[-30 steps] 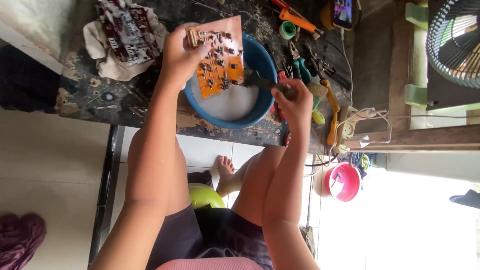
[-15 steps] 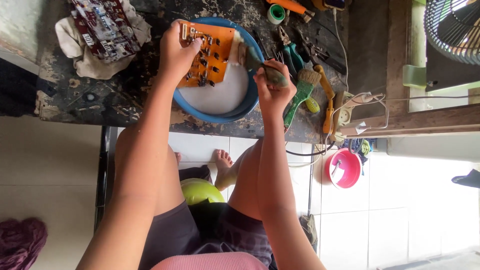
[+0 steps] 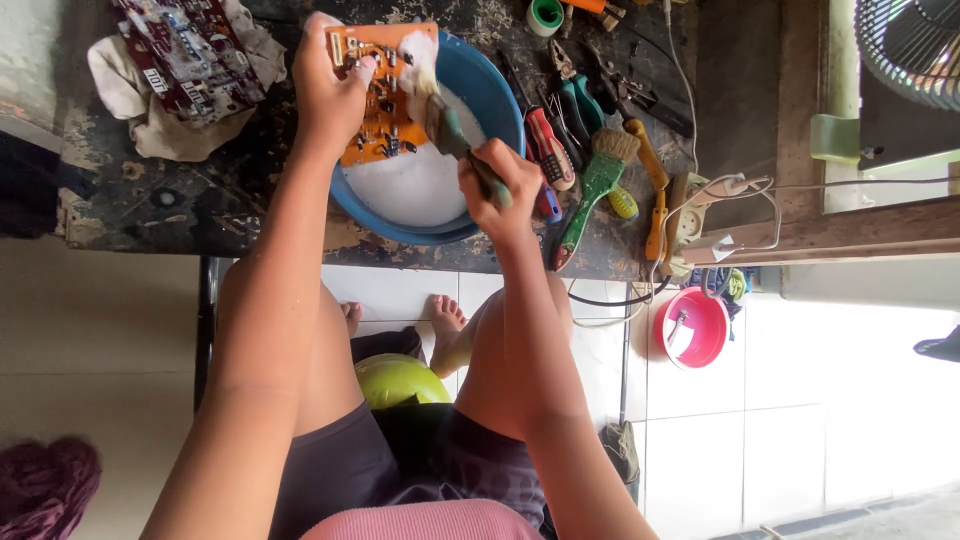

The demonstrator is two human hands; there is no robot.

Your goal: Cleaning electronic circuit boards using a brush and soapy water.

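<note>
My left hand (image 3: 330,85) grips an orange circuit board (image 3: 385,110) by its edge and holds it over a blue basin (image 3: 490,95) of white soapy liquid. My right hand (image 3: 500,185) is closed around the handle of a paintbrush (image 3: 440,105). The brush's foamy bristles rest on the board's component side. Both hands are above the basin, which stands on a worn dark workbench (image 3: 200,200).
A second dark-red circuit board (image 3: 185,50) lies on a rag at the bench's left. Right of the basin lie pliers, a red-handled screwdriver (image 3: 548,150), a green brush (image 3: 595,190) and a tape roll (image 3: 545,15). A pink bowl (image 3: 693,327) sits on the tiled floor; a fan (image 3: 910,50) stands at right.
The brush has come off the basin's right rim and up onto the orange board. My left hand still holds the board in the same grip.
</note>
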